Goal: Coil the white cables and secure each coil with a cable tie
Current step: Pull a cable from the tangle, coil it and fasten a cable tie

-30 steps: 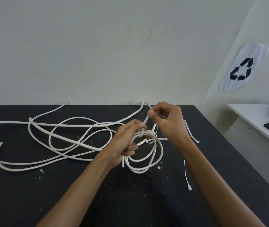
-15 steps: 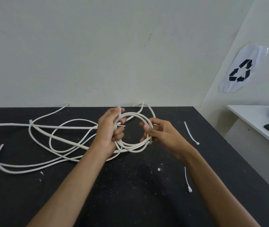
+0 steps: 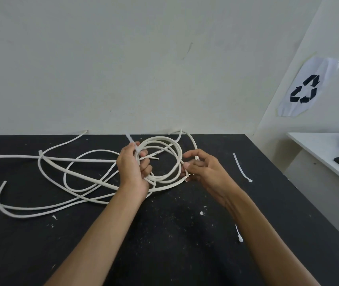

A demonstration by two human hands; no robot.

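Note:
A white cable coil [image 3: 165, 141] of several loops is held upright just above the black table [image 3: 164, 234]. My left hand [image 3: 133, 168] grips the coil's left side, where a cable tie tail [image 3: 129, 138] sticks up past my fingers. My right hand [image 3: 201, 168] pinches the coil's right side between thumb and fingers. Loose white cables [image 3: 65, 172] lie tangled on the table to the left, running under my left hand.
Two spare cable ties lie on the table: one [image 3: 241, 168] right of my right hand, one [image 3: 239, 234] partly hidden beside my right forearm. A white side table [image 3: 319, 145] with a blue item and a dark flat object stands at far right. A wall backs the table.
The coil was turned from hanging low to standing upright between both hands. My right hand left the tie tail and took the coil's right side; the loops have spread a little wider.

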